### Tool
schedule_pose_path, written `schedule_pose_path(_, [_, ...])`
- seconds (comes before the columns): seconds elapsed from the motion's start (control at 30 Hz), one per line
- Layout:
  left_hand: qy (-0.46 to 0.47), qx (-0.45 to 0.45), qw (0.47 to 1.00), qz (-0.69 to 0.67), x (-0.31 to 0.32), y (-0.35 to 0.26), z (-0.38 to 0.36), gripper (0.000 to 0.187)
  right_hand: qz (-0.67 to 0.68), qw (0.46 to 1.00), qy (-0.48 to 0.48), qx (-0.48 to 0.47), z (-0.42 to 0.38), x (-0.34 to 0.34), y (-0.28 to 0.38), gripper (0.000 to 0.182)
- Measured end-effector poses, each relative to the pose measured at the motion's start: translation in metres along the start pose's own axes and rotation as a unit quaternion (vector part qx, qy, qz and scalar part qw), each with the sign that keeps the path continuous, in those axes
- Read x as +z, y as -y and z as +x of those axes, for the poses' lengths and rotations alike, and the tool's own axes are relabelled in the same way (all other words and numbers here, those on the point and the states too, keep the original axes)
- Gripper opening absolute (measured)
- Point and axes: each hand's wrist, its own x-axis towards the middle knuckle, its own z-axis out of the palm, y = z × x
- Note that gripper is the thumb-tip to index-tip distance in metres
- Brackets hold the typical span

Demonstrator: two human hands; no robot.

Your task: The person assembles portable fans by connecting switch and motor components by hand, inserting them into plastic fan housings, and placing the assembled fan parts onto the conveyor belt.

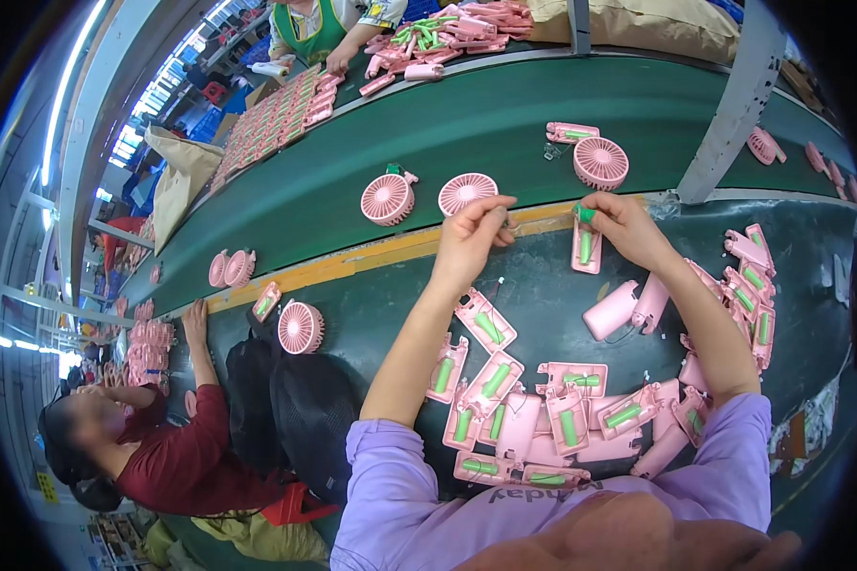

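Note:
My right hand (627, 228) pinches a small green circuit board (586, 214) at the belt's near edge. Just below it lies a pink handle shell (586, 252) with a green battery inside. My left hand (471, 238) is closed in a pinch to the left of that shell; whatever its fingertips hold is too small to make out. Right behind the left hand, a round pink fan head (468, 192) rests on the green belt. Nearer my body, several battery-filled shells are piled, among them one shell (486, 322) with a thin wire.
The green conveyor belt (505, 105) carries more fan heads, including one (600, 163) beside a shell. A metal post (733, 105) rises at the right. At left sits a co-worker in a dark red sleeve (176, 438); another person in a green apron (312, 36) works across the belt.

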Motion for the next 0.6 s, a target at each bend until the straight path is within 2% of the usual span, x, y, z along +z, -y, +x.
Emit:
schedule_pose_path(0.1, [0.008,0.079,0.991,0.106,0.012,-0.007,-0.008,0.031,-0.006,1.0,-0.012,-0.01,0.001,0.002,0.0,0.016])
schedule_pose_path(0.13, [0.019,0.072,0.991,0.113,0.015,-0.012,-0.01,0.036,-0.003,1.0,-0.014,-0.014,0.0,0.003,0.001,0.016])
schedule_pose_path(0.2, [-0.006,0.127,0.987,0.1,0.022,0.002,-0.005,0.038,-0.003,0.999,-0.021,-0.044,0.001,0.005,-0.003,0.018])
schedule_pose_path(0.27, [0.016,0.084,0.995,0.054,0.022,0.01,-0.007,0.046,0.066,0.998,-0.015,-0.018,0.001,0.009,-0.006,0.018])
schedule_pose_path(0.37, [0.047,0.011,0.999,0.013,0.023,0.004,-0.01,0.039,0.106,0.994,0.004,0.022,-0.002,0.012,-0.003,0.019])
schedule_pose_path(0.43, [0.055,0.021,0.998,-0.028,0.024,0.004,-0.009,0.033,0.147,0.987,0.031,0.058,-0.009,0.014,0.016,0.018])
schedule_pose_path(0.47, [0.059,0.026,0.997,-0.048,0.025,0.004,-0.009,0.031,0.206,0.977,0.003,0.055,-0.009,0.022,0.01,0.017])
schedule_pose_path(0.6, [0.055,0.034,0.991,-0.113,0.029,0.001,-0.012,0.025,0.198,0.978,0.051,0.043,-0.009,0.017,0.009,0.016])
